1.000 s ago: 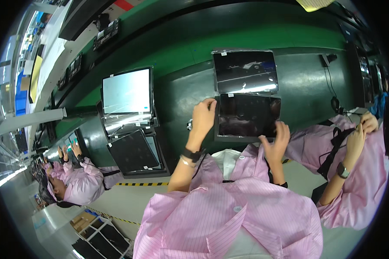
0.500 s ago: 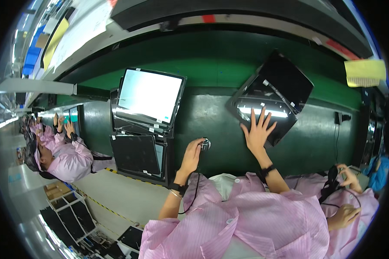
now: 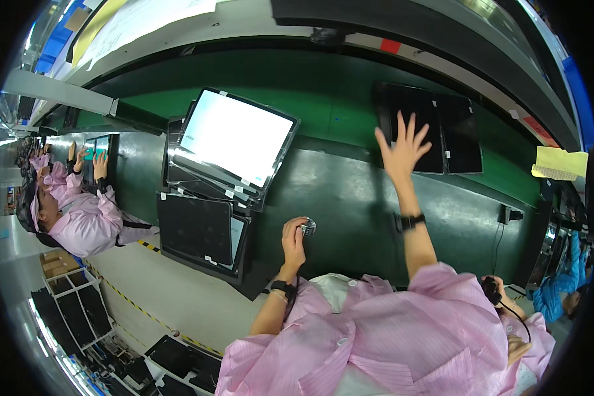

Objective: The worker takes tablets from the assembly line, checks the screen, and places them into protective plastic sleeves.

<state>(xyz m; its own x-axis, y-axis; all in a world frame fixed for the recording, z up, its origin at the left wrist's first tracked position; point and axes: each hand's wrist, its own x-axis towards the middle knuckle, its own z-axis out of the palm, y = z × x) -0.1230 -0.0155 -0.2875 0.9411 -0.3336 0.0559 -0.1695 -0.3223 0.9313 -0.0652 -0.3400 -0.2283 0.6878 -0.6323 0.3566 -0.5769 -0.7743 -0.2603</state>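
Observation:
Down on the dark green bench, my left hand grips a small round silvery object by its edge; its exact kind is too small to tell. My right hand is spread wide, fingers apart, over the left one of two dark flat panels lying side by side at the far right. Whether the palm touches the panel I cannot tell. Left of centre lies a stack of screen panels with a white panel on top. Nearer to me, a black panel rests on another pile.
A grey post ends in a dark arm at the left. Along the back runs a shelf with a red tape patch. A yellow note and a black plug with a cord are at the right. Co-workers sit on both sides.
My right hand has moved away from me, and the panels under it have gone from tilted and overlapping to straight, side by side, farther back. My left hand keeps the round object.

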